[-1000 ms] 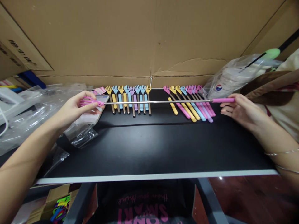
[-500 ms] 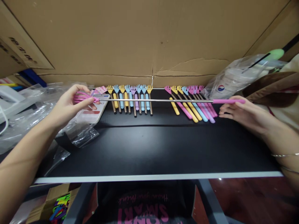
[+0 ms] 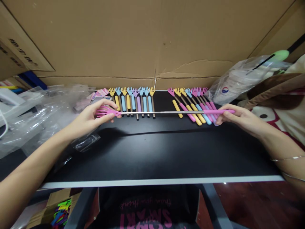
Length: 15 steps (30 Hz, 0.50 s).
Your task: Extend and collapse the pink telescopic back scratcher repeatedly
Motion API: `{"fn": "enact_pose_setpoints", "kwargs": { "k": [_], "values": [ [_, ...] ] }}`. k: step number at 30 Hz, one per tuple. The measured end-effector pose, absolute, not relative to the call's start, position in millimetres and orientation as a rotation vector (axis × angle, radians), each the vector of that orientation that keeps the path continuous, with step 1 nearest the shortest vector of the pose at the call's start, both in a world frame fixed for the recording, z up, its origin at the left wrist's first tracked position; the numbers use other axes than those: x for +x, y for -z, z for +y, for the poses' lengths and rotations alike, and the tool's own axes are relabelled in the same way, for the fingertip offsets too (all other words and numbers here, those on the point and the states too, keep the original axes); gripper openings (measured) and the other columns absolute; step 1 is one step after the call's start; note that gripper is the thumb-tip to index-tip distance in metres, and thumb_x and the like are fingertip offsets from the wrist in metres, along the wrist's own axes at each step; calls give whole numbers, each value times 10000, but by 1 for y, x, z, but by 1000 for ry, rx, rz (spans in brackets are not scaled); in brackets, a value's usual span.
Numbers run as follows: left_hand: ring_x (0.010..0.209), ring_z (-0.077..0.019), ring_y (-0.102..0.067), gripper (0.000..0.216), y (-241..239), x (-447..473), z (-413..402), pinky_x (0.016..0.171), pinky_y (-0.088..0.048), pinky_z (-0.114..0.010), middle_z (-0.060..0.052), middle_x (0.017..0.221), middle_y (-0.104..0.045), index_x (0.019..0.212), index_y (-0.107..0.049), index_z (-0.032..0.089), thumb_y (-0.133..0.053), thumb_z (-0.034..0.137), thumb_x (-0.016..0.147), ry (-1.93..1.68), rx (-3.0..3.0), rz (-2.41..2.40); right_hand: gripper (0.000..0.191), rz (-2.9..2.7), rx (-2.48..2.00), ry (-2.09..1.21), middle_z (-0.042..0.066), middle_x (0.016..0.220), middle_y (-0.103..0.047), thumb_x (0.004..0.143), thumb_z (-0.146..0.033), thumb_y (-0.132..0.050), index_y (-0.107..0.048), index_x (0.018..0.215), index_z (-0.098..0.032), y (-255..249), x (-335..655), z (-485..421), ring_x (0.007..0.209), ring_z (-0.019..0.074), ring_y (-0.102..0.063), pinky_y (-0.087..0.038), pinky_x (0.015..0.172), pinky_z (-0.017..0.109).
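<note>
A pink telescopic back scratcher (image 3: 164, 112) is stretched out level above the black table (image 3: 154, 152). My left hand (image 3: 91, 119) is pinched on its pink claw end. My right hand (image 3: 238, 119) is closed on its pink handle. Behind the rod lie two rows of collapsed scratchers. The left row (image 3: 132, 101) is yellow, blue and purple. The right row (image 3: 193, 106) is pink, yellow and blue, and fans out toward my right hand.
Clear plastic bags (image 3: 30, 121) pile up at the left, over a phone. A plastic bag with a cup (image 3: 235, 81) and a plush toy (image 3: 274, 105) sit at the right. Cardboard (image 3: 143, 41) walls the back. A box of coloured items (image 3: 59, 213) is below left.
The rod has become shorter: my hands have come toward each other and a little lower and nearer. My left hand now covers the phone.
</note>
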<state>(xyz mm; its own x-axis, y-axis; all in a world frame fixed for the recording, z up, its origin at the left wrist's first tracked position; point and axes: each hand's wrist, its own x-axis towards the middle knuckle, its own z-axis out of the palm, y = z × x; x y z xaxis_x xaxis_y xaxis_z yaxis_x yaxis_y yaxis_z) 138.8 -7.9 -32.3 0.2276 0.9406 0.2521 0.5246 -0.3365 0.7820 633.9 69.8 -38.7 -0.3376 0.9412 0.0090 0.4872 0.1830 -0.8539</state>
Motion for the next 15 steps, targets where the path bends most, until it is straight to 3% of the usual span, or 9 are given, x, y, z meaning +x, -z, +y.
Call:
{"fn": "enact_pose_setpoints", "kwargs": {
  "k": [9,15],
  "values": [
    [699,-102,-633,261,26,149,-6,685,-534,-198,-39,918,-674,1015,-552,181,-646,316,812,-1128,1927,1328,429,-1872,-1285,-880,55,717,-662,728,-597,-651,-579,853,-194,33,626,71,703,166,-626,-472,760,323],
    [759,-104,-646,192,28,168,-5,721,-526,-196,-49,953,-662,993,-549,163,-600,291,858,-1066,2058,1199,455,-2074,-1294,-863,81,743,-662,791,-620,-560,-606,788,-167,23,593,61,649,133,-554,-417,640,295]
  ]
}}
